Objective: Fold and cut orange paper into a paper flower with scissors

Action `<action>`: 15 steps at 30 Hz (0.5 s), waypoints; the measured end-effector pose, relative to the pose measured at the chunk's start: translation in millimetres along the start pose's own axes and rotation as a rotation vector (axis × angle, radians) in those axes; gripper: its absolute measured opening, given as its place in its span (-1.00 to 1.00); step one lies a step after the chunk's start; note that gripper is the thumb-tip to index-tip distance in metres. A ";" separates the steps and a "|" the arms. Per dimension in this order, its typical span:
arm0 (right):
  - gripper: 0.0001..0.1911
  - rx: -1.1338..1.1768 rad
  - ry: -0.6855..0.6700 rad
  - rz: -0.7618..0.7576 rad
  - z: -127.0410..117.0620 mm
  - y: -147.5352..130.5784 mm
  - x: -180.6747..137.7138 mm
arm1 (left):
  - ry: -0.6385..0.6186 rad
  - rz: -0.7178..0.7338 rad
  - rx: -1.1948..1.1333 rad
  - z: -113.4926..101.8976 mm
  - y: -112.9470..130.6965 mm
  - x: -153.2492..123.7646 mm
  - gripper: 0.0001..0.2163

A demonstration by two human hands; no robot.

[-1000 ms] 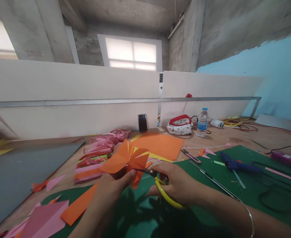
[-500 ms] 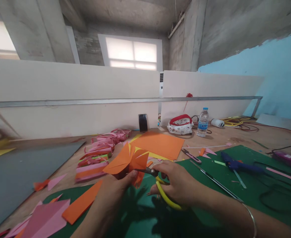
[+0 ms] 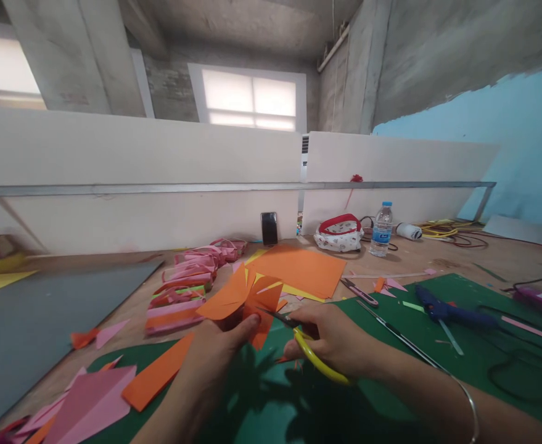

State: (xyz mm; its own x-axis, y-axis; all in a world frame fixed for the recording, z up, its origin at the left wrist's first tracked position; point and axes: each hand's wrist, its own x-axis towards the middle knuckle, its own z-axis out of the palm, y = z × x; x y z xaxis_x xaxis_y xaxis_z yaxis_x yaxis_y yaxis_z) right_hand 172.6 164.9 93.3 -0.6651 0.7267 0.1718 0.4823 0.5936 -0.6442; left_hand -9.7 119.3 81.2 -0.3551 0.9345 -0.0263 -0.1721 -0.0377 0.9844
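Observation:
My left hand (image 3: pixel 222 345) pinches a piece of orange paper (image 3: pixel 227 295) that is cut into several flaring flaps. In my right hand (image 3: pixel 330 339) are scissors with yellow handles (image 3: pixel 319 361), fingers wrapped through the loops. Their dark blades reach left to the orange flaps, just beside my left thumb. Both hands are above a green cutting mat (image 3: pixel 261 401), where small orange scraps lie beneath the scissors. A folded orange strip (image 3: pixel 157 373) rests left of my left forearm, beside pink paper pieces (image 3: pixel 92 401).
Behind my hands lie orange sheets (image 3: pixel 298 265) and a row of pink paper loops (image 3: pixel 187 277). To the right are a utility knife (image 3: pixel 359 292), a metal ruler-like rod (image 3: pixel 400 336) and a blue glue gun (image 3: pixel 455 313). A phone (image 3: pixel 269 229), pouch (image 3: pixel 339 234) and bottle (image 3: pixel 381 229) stand at the back.
The scissors have tilted, their blades now pointing up and left across the orange flap. The whole view has shifted slightly; both hands keep their hold.

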 end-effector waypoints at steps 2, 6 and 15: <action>-0.58 0.003 -0.012 -0.002 -1.0 -0.9 0.1 | -0.042 0.039 -0.055 0.1 -2.2 1.8 -0.60; -0.55 0.006 -0.026 0.005 -2.8 -2.4 0.1 | -0.029 0.006 -0.076 0.8 -4.0 2.4 -0.58; -0.56 0.021 -0.025 0.007 -2.6 0.9 1.1 | -0.008 0.004 0.011 0.3 2.4 -1.6 -0.64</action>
State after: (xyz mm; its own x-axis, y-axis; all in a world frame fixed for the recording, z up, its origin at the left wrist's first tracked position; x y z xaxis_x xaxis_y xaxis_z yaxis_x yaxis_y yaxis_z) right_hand 173.8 167.2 94.9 -0.6760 0.7218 0.1483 0.4753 0.5809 -0.6608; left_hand -9.3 117.8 83.7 -0.3481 0.9372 -0.0209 -0.1606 -0.0377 0.9863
